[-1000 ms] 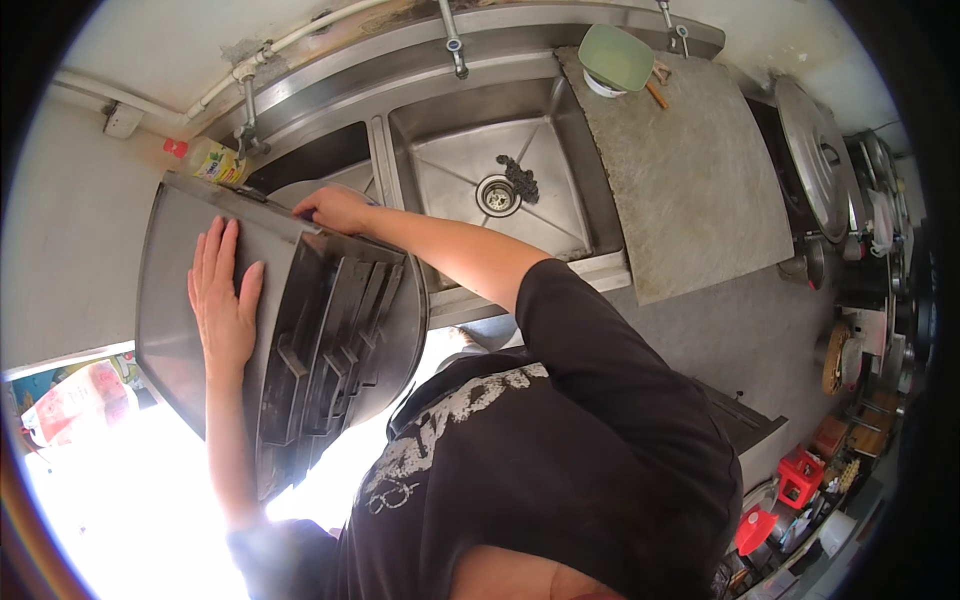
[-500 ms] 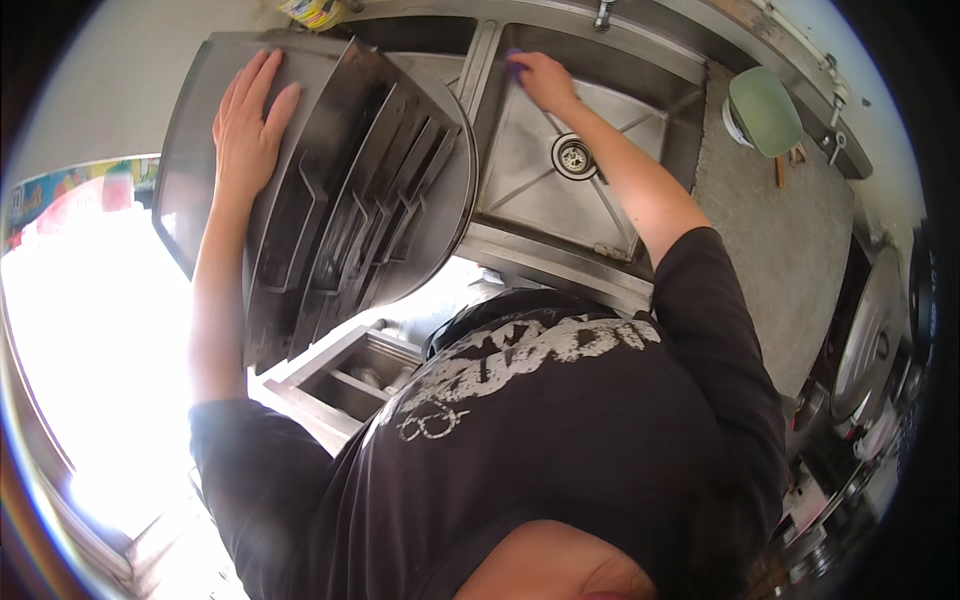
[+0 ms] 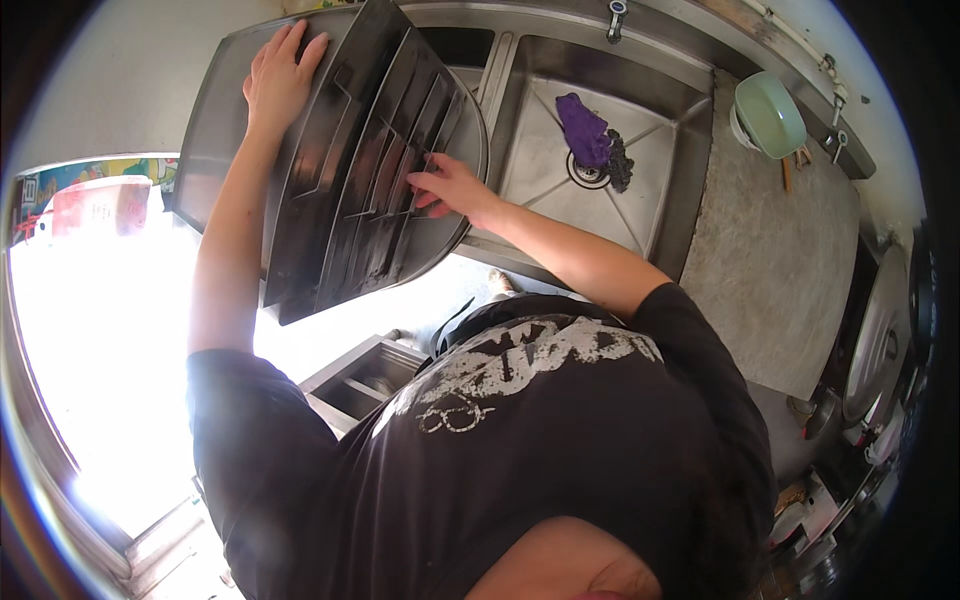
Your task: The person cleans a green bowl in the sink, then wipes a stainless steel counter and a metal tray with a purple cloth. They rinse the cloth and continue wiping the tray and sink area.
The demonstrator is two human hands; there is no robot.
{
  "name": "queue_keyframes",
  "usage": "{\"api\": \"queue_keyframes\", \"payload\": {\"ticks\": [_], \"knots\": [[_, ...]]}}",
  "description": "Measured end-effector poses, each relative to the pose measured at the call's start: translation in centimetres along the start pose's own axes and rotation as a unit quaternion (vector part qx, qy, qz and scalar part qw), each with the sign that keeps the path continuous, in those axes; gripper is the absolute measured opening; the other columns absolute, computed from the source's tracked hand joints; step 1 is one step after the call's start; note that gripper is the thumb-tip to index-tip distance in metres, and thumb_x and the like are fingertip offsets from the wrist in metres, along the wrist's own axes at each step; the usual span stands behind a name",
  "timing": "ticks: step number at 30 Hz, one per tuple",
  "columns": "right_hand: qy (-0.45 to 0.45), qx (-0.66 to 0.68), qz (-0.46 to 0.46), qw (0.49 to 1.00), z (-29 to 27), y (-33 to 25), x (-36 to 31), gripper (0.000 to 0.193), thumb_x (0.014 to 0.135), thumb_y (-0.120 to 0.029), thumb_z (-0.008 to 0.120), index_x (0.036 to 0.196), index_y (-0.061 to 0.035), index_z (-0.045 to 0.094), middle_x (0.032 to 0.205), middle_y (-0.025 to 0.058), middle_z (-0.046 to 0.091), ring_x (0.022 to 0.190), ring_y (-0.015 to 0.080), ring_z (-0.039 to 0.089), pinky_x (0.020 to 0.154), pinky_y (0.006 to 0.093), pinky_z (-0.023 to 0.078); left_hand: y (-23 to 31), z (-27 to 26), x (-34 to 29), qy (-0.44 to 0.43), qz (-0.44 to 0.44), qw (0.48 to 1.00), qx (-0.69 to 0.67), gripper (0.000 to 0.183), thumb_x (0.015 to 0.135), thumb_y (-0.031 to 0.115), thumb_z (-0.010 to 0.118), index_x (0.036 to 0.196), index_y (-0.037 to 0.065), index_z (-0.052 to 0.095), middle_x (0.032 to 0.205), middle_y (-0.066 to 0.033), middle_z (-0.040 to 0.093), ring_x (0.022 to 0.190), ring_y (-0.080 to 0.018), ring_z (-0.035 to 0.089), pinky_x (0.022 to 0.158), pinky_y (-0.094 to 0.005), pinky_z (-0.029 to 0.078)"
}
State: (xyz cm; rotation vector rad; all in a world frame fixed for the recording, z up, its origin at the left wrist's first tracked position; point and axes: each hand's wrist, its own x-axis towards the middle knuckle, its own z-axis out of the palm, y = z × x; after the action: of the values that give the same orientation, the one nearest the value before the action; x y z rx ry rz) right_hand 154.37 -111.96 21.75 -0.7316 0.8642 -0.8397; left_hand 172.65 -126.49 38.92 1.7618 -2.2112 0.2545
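Note:
A large dark metal piece [image 3: 300,190] with several parallel upright panels and a rounded right edge leans at the left of the sink. My left hand [image 3: 280,85] lies on its left panel, fingers stretched toward the far edge. Among the panels' right-hand edges is my right hand [image 3: 455,190], fingers apart; whether they touch a panel I cannot tell. In the steel sink [image 3: 530,215] a purple cloth [image 3: 584,130] lies beside a dark, curly scourer [image 3: 619,163]. Both partly cover the drain [image 3: 586,176].
A tap [image 3: 617,18] stands at the sink's far edge. On the grey counter [image 3: 770,270] to the right sits a pale green basin [image 3: 770,115]. Against the right side leans a large round lid [image 3: 872,335]. An open steel compartment [image 3: 365,375] is below, near my body.
My right hand has left the sink's far left corner and moved to the metal panels. The purple cloth now lies by the drain. The metal piece and my left hand have shifted slightly.

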Motion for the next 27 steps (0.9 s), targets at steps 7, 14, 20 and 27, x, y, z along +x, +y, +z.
{"api": "queue_keyframes", "payload": {"ticks": [7, 14, 20, 27], "knots": [[0.101, 0.006, 0.016, 0.995, -1.0, 1.3, -2.1, 0.014, 0.082, -0.009, 0.056, 0.094, -0.0020, 0.053, 0.084, 0.0092, 0.063, 0.066, 0.0185, 0.064, 0.051, 0.0277, 0.047, -1.2, 1.2, 0.9, 0.017, -0.010, 0.999, 0.026, 0.059, 0.086, 0.059, 0.044, 0.133, 0.024, 0.047, 0.140, -0.0042, 0.043, 0.129, -0.0289, 0.038, 0.103, -0.0469, 0.029], [0.210, 0.160, -0.090, 0.960, -7.3, 1.4, -11.2, 0.010, 0.085, -0.010, 0.047, 0.092, -0.0044, 0.051, 0.087, 0.0077, 0.061, 0.072, 0.0174, 0.062, 0.061, 0.0286, 0.049, -1.8, 2.0, 1.7, 0.015, -0.005, 0.999, 0.043, 0.060, 0.086, 0.059, 0.043, 0.135, 0.025, 0.045, 0.142, -0.0031, 0.041, 0.130, -0.0296, 0.037, 0.104, -0.0498, 0.027], [0.304, 0.176, -0.152, 0.924, -10.3, 1.7, -13.5, 0.008, 0.090, -0.018, 0.047, 0.092, -0.0101, 0.049, 0.079, 0.0043, 0.061, 0.064, 0.0142, 0.060, 0.056, 0.0283, 0.049, -2.1, 2.5, 2.3, -0.003, -0.004, 0.999, 0.034, 0.066, 0.085, 0.064, 0.040, 0.137, 0.024, 0.042, 0.143, 0.0009, 0.039, 0.133, -0.0274, 0.033, 0.102, -0.0568, 0.024], [0.429, 0.046, -0.153, 0.889, -16.4, 0.7, -18.5, 0.013, 0.088, -0.021, 0.053, 0.078, -0.0124, 0.055, 0.067, -0.0025, 0.052, 0.054, 0.0077, 0.046, 0.043, 0.0241, 0.035, -3.3, 3.5, 3.2, -0.003, 0.016, 0.999, 0.028, 0.066, 0.085, 0.064, 0.039, 0.137, 0.024, 0.042, 0.142, 0.0017, 0.040, 0.131, -0.0281, 0.035, 0.100, -0.0595, 0.025]]}}
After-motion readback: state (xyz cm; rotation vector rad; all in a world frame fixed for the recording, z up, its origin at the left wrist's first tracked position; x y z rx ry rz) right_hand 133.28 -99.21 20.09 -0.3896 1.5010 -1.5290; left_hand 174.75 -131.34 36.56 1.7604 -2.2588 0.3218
